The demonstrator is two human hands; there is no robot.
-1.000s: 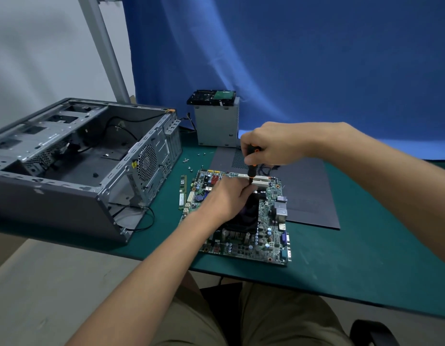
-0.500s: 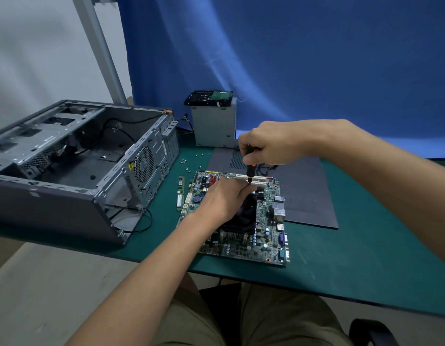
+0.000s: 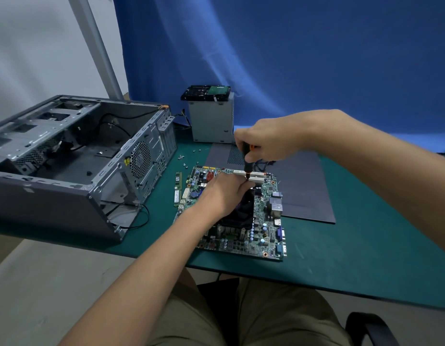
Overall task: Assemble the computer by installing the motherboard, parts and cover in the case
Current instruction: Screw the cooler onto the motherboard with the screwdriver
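I have the case [image 3: 66,158] lying on its side at the bench's [image 3: 366,258] left end. Right of it, the motherboard [image 3: 266,221] lies flat at the near edge, with a memory stick [image 3: 177,187] between them, just beside the board. Loose screws [image 3: 182,158] sit behind the stick. The cover panel [image 3: 304,191] lies behind and right of the board. At the far edge stands the power supply [image 3: 211,121], a hard drive [image 3: 206,92] on top. The screwdriver [image 3: 247,158] stands over the board's far part, in my right grip [image 3: 269,141]; my left grip [image 3: 224,193] rests on the board.

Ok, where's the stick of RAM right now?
In the head view, the RAM stick lies flat on the green mat, just left of the motherboard, between it and the open case.
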